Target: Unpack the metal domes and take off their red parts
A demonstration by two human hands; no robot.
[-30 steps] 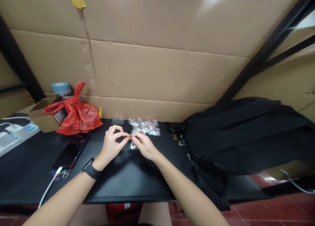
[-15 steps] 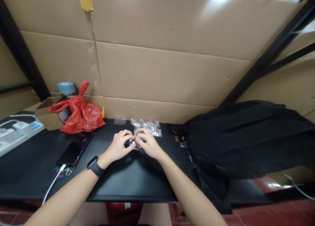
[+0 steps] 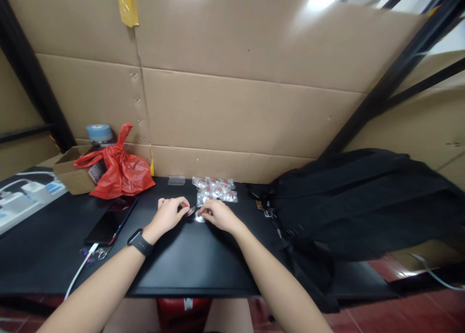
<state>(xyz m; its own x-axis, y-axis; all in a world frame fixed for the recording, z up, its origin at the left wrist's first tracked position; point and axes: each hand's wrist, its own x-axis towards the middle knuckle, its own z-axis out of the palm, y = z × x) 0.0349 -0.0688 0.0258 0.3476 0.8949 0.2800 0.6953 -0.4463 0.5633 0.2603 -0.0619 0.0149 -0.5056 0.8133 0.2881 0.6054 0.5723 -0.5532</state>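
Note:
Above the black table my left hand (image 3: 171,213), with a watch (image 3: 141,243) on its wrist, pinches a small thin round piece (image 3: 191,211), reddish and shiny. Just to its right, a small silver disc (image 3: 199,217) with some red on top is gripped by the fingertips of my right hand (image 3: 218,214). The two pieces are apart; their exact kind is too small to make out. Behind my hands lie several clear packets (image 3: 218,191), each with a silver and red round piece inside. My fingertips partly cover both pieces.
A flat clear sleeve (image 3: 176,180) lies near the cardboard wall (image 3: 225,110). On the left are a phone (image 3: 111,221) with a charging cable, a red plastic bag (image 3: 121,173), a cardboard box (image 3: 74,173) and a power strip (image 3: 22,207). A black backpack (image 3: 356,202) fills the right side.
My hands, close together over one shiny bundle before, have drawn slightly apart. A separate round piece now shows in each. The camera view has shifted slightly.

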